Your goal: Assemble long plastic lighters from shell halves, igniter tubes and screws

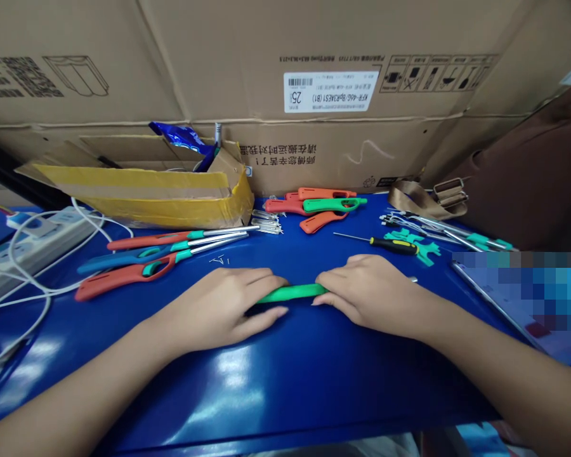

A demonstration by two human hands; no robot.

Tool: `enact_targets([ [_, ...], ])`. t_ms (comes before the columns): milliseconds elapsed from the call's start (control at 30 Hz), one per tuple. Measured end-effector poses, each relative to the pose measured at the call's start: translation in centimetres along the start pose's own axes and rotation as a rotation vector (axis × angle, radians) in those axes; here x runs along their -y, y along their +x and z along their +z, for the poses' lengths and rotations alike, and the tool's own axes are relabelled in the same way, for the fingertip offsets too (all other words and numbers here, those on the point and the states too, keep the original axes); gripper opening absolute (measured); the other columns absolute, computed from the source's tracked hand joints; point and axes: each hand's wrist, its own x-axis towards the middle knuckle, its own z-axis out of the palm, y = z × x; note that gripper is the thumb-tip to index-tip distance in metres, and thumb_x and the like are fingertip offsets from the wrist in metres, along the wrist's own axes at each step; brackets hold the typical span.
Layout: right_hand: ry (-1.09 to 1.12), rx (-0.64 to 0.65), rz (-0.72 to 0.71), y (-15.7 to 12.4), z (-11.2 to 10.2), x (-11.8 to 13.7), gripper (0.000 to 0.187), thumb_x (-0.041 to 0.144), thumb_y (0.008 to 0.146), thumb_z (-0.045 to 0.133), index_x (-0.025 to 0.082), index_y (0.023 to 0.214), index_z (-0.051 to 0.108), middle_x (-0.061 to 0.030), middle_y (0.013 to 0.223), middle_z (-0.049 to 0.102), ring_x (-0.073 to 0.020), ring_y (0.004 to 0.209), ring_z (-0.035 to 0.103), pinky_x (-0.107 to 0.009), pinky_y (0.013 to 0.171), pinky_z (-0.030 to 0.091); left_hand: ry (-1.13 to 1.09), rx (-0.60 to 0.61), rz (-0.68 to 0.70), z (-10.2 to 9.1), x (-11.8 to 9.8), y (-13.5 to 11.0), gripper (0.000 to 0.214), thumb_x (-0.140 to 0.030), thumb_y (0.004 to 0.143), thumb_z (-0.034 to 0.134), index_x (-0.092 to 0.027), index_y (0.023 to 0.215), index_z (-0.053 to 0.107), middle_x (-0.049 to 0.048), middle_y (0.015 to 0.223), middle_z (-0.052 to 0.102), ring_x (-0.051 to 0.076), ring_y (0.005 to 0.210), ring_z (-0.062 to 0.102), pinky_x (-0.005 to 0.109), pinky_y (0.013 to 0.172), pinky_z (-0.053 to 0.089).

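Note:
Both my hands rest on a green plastic handle piece (292, 292) lying flat on the blue table (285, 374). My left hand (228, 306) covers its left end, fingers curled over it. Its right end is pressed under my right hand (361, 289), whose fingers are closed around it. Only the middle stretch of the green piece shows between the hands.
Long-nosed lighters (162, 254) in orange, blue and teal lie at the left. Orange and green handle shells (321, 206) sit at the back. A screwdriver (385, 244), teal parts and metal tubes (447, 231) lie at right. A taped carton (147, 190), power strip (23, 247) and cardboard boxes stand behind.

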Motion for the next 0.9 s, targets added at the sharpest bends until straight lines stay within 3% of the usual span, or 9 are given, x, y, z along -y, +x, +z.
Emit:
enact_targets([
  [100, 0.011, 0.025, 0.011, 0.1, -0.2, 0.7, 0.036, 0.046, 0.106, 0.045, 0.02, 0.094, 0.067, -0.0031, 0.087, 0.075, -0.0226, 0.078, 0.068, -0.036, 0.072, 0.037, 0.018, -0.02, -0.002, 0.3, -0.2, 0.1, 0.03, -0.04, 0.106, 0.048, -0.02, 0.119, 0.065, 0.0038, 0.098, 0.072, 0.018, 0.084, 0.071, 0.028, 0.072, 0.051],
  [200, -0.004, -0.055, 0.039, -0.3, -0.6, 0.3, 0.034, 0.048, 0.103, 0.05, 0.02, 0.097, 0.069, -0.0048, 0.094, 0.075, -0.0242, 0.087, 0.069, -0.037, 0.076, 0.04, 0.039, -0.04, -0.003, 0.1, 0.3, -0.1, 0.029, -0.037, 0.107, 0.046, -0.02, 0.115, 0.067, 0.0041, 0.095, 0.072, 0.017, 0.081, 0.071, 0.027, 0.071, 0.051],
  [300, -0.1, -0.144, 0.099, -0.9, -0.9, -1.2, 0.026, 0.044, 0.095, 0.065, 0.02, 0.104, 0.07, -0.0079, 0.101, 0.075, -0.0279, 0.094, 0.067, -0.038, 0.08, 0.041, 0.095, -0.081, -0.003, -0.6, 1.3, -0.4, 0.027, -0.035, 0.106, 0.047, -0.02, 0.111, 0.069, 0.0048, 0.093, 0.073, 0.016, 0.077, 0.07, 0.026, 0.069, 0.05],
  [400, -0.139, -0.131, 0.143, -1.1, -1.2, -2.9, 0.025, 0.037, 0.091, 0.069, 0.018, 0.108, 0.071, -0.0092, 0.101, 0.074, -0.0282, 0.092, 0.065, -0.039, 0.08, 0.042, 0.167, -0.112, -0.014, -1.5, 2.4, -0.8, 0.026, -0.035, 0.104, 0.049, -0.02, 0.107, 0.069, 0.004, 0.089, 0.073, 0.017, 0.072, 0.069, 0.027, 0.065, 0.047],
  [500, -0.146, -0.102, 0.175, -1.1, -1.5, -3.9, 0.015, 0.032, 0.093, 0.066, 0.019, 0.096, 0.073, -0.0078, 0.095, 0.074, -0.0276, 0.089, 0.064, -0.041, 0.082, 0.04, 0.187, -0.135, -0.023, -2.2, 2.8, -1.1, 0.025, -0.034, 0.103, 0.049, -0.019, 0.104, 0.069, 0.0028, 0.085, 0.072, 0.017, 0.07, 0.068, 0.028, 0.064, 0.046],
  [600, -0.104, -0.115, 0.12, -1.0, -1.6, -4.1, 0.018, 0.029, 0.097, 0.062, 0.02, 0.086, 0.073, -0.0053, 0.089, 0.073, -0.0252, 0.088, 0.063, -0.04, 0.083, 0.037, 0.174, -0.146, -0.022, -2.4, 2.8, -1.1, 0.024, -0.034, 0.102, 0.05, -0.019, 0.103, 0.069, 0.002, 0.083, 0.071, 0.017, 0.069, 0.067, 0.028, 0.064, 0.046],
  [900, -0.029, -0.23, -0.058, -0.3, -0.2, -2.0, 0.021, 0.029, 0.101, 0.058, 0.018, 0.096, 0.075, -0.0049, 0.09, 0.073, -0.0227, 0.088, 0.062, -0.037, 0.084, 0.035, 0.065, -0.122, -0.026, -0.6, 1.3, -0.6, 0.022, -0.03, 0.102, 0.051, -0.018, 0.107, 0.07, 0.003, 0.086, 0.072, 0.017, 0.072, 0.068, 0.027, 0.065, 0.046],
])
